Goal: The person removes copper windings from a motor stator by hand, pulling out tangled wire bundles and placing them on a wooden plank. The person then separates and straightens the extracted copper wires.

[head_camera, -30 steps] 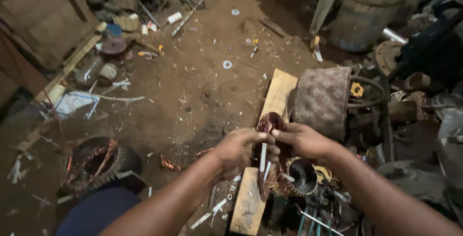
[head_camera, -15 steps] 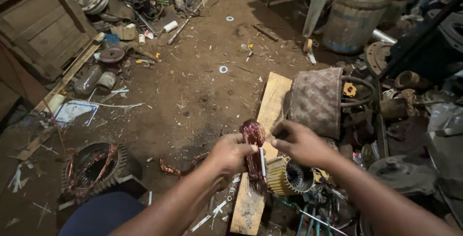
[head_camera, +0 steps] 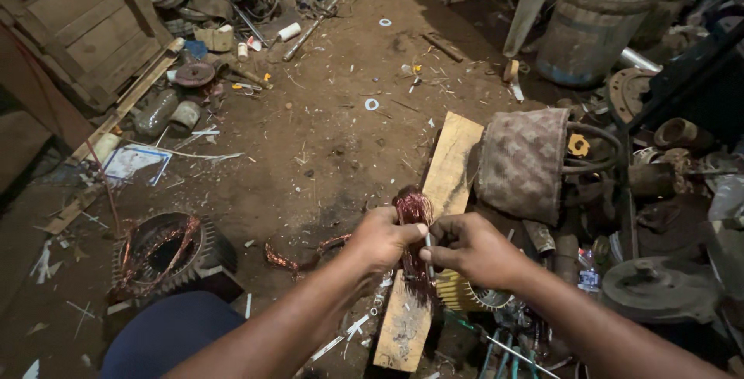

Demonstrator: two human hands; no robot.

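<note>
Copper coil (head_camera: 413, 210) now lower, between both hands' fingers (head_camera: 411, 233).

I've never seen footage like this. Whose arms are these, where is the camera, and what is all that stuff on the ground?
There is no machine here: the two bare arms belong to a person, and the camera sits on that person's head, looking down at the hands.

The left hand grips a reddish bundle of copper wire. The right hand meets it from the other side, its fingers pinching a thin pale strip at the bundle.

Under the hands lies a long pale wooden plank on a brown dirt floor. To the left sits a round ribbed metal motor housing with copper windings inside. To the right is a brown woven basket, and beyond it a large grey metal drum. Scrap parts and wooden boards lie all around.
</note>
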